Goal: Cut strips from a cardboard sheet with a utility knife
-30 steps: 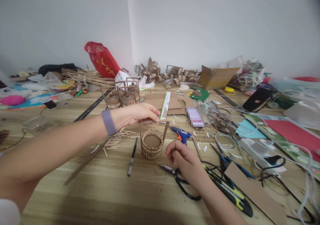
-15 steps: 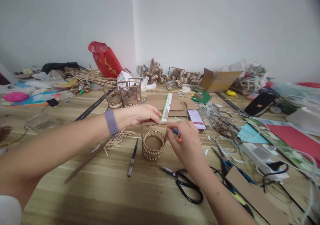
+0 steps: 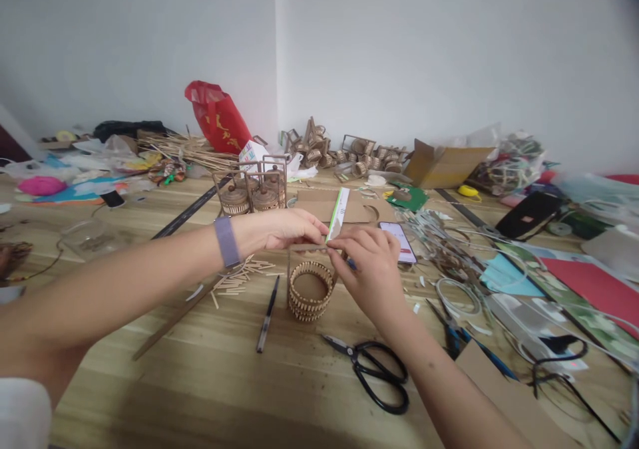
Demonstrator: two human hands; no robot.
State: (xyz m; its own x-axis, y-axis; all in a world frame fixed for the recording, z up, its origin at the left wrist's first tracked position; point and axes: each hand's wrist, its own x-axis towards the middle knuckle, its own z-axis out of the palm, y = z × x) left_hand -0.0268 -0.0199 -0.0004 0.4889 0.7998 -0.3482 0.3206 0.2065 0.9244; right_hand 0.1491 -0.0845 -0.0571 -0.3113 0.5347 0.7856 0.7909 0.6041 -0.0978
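A small round basket of short bamboo pieces stands on the wooden table, with a thin upright strip at its left side. Above its rim runs a flat brown strip, the crossbar of its handle. My left hand is closed on this crossbar from behind, its fingertips partly hidden. My right hand pinches the crossbar's right end, fingers close to the left fingertips. A black pen lies left of the basket, and black-handled scissors lie open to its front right.
Finished lidded baskets stand behind my left wrist. Cardboard, a white-green packet strip and a phone lie beyond my hands. Short sticks are scattered at left. Pliers and tangled cords lie at right.
My right hand has moved slightly left and inward along the crossbar, its fingers now nearer my left fingertips. The whole view has shifted a little; the basket stays in place.
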